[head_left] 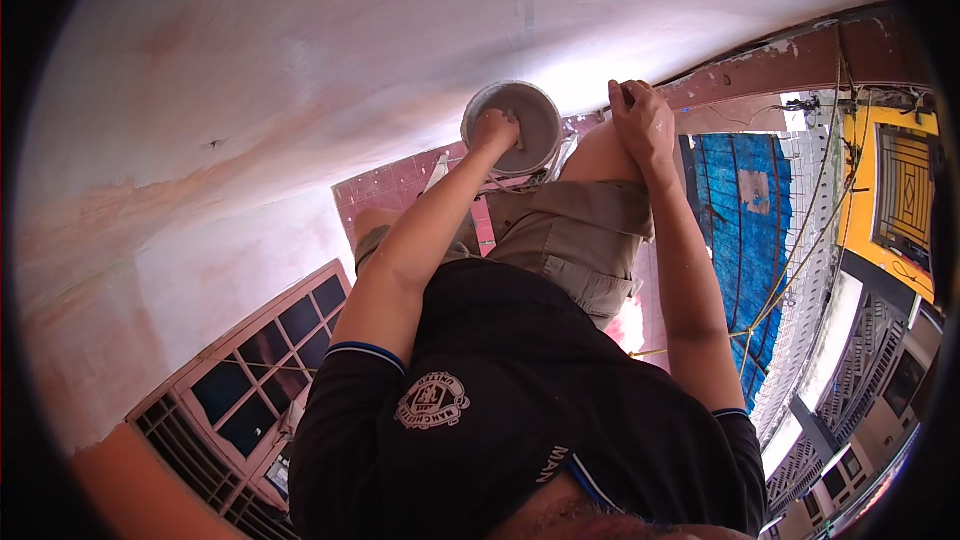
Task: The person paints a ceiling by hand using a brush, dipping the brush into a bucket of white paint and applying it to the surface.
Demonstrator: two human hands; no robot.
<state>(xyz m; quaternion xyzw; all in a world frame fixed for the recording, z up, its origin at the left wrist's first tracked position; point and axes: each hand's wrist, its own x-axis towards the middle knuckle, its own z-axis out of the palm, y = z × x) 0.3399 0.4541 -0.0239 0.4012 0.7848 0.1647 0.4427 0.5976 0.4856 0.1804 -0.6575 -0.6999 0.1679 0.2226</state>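
My left hand (pixel 496 131) reaches into a round pale bucket (pixel 541 110) between my legs, below the wall. Its fingers are curled closed. Something pale shows beside them, too small and partly hidden to name. The bucket's inside looks grey. At the knee of my bent right leg (pixel 592 158), my right hand (pixel 645 126) rests with its fingers loosely bent and a gap beside the thumb. Nothing shows in it.
A patchy whitish-pink wall (pixel 300 50) fills the upper part. Red tiles (pixel 385 186) lie below. A paned window (pixel 262 365) is at the left. To the right are a chipped red-brown beam (pixel 750 72), blue sheeting (pixel 745 240) and yellow ropes (pixel 790 280).
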